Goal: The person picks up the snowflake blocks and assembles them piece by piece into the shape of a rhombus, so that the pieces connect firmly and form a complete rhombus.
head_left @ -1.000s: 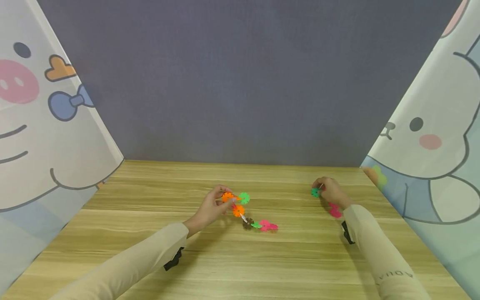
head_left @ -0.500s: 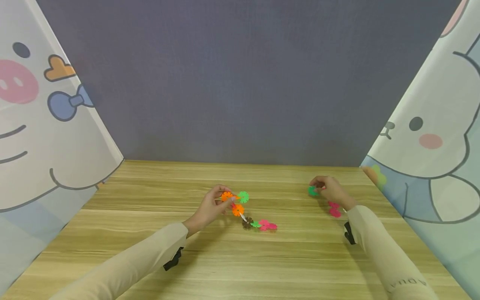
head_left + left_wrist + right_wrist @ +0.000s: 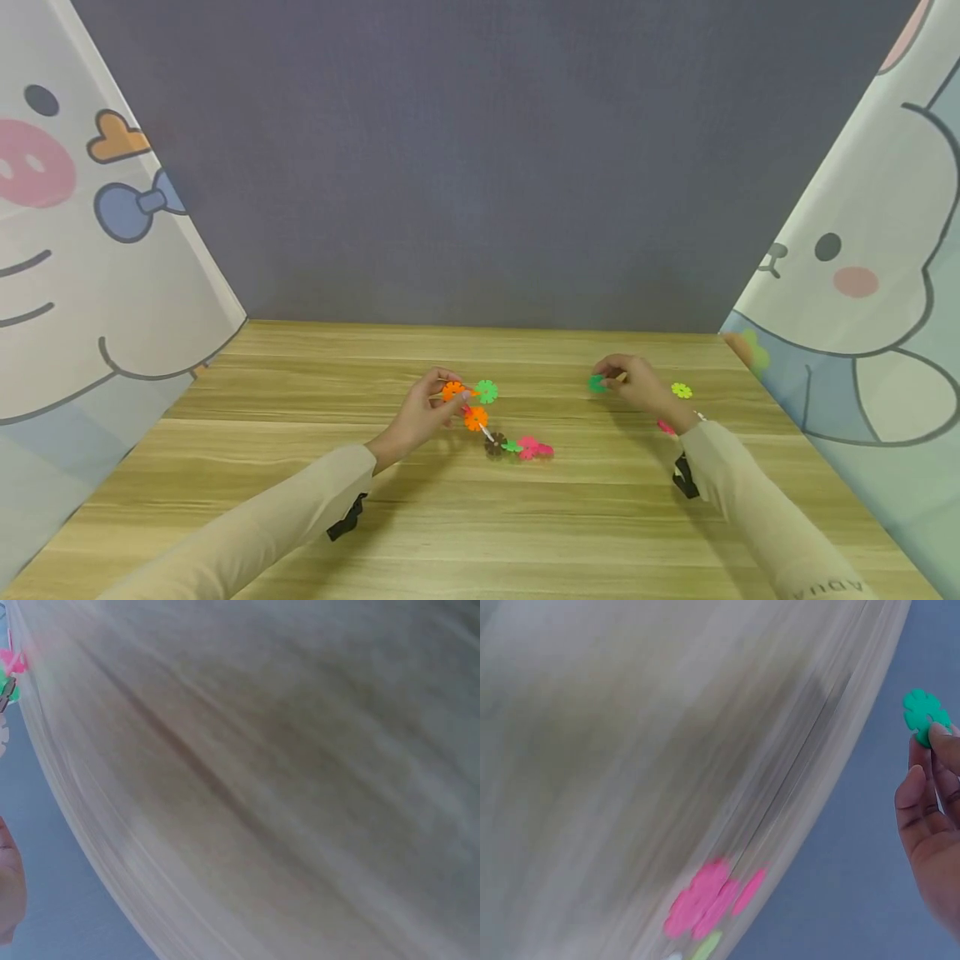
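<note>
My left hand [image 3: 422, 414] pinches an orange snowflake disc [image 3: 452, 391] at the upper end of a chain of interlocked discs. A light green disc [image 3: 487, 392] sticks out at the right of that end. Below come another orange disc [image 3: 476, 419], a white one seen edge-on, a dark brown disc [image 3: 495, 445], a small green one and pink discs [image 3: 528, 448]. Between thumb and fingers, my right hand [image 3: 639, 386] pinches a single teal-green snowflake disc [image 3: 922, 712], held above the table. The left wrist view catches only part of the left hand [image 3: 10, 885].
Loose discs lie by the right forearm: a yellow one [image 3: 682, 390], a white one [image 3: 701, 416] and a pink one [image 3: 666, 427] partly behind the wrist. The right wrist view shows several pink discs [image 3: 697, 900]. A grey panel [image 3: 480, 167] backs the wooden table [image 3: 450, 533]; printed panels flank it.
My right hand has moved left with the teal-green disc, away from the loose discs, and the yellow disc has come into view. The left hand and the chain have barely shifted.
</note>
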Demonstrator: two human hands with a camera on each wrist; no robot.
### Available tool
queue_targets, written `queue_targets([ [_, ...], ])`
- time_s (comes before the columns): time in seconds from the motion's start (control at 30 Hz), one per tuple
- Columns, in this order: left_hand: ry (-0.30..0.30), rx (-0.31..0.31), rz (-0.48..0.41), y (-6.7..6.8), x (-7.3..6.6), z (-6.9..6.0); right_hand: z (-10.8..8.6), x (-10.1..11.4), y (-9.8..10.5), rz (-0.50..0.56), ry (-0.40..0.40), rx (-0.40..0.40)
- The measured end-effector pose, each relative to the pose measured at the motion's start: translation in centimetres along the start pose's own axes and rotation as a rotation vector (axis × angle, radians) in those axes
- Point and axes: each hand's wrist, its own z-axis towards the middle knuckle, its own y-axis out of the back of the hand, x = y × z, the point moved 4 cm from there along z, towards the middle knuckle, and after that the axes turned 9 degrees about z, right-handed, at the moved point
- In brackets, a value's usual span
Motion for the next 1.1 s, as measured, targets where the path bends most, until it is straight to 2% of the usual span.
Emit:
queue_targets([
  [0.2, -0.007, -0.011, 0.002, 0.1, -0.1, 0.0, 0.5, 1.8, -1.4, 0.065, 0.079, 0.001],
  [0.4, -0.001, -0.011, -0.016, 0.1, 0.0, 0.0, 1.0, 3.6, -2.8, 0.111, 0.083, 0.015],
  [0.87, -0.001, -0.012, -0.009, 0.0, 0.0, 0.1, 2.1, 7.2, -5.8, 0.134, 0.259, -0.007],
  [1.1, -0.010, -0.013, -0.007, 0.0, 0.0, 0.0, 2.4, 8.7, -6.8, 0.150, 0.287, -0.054],
])
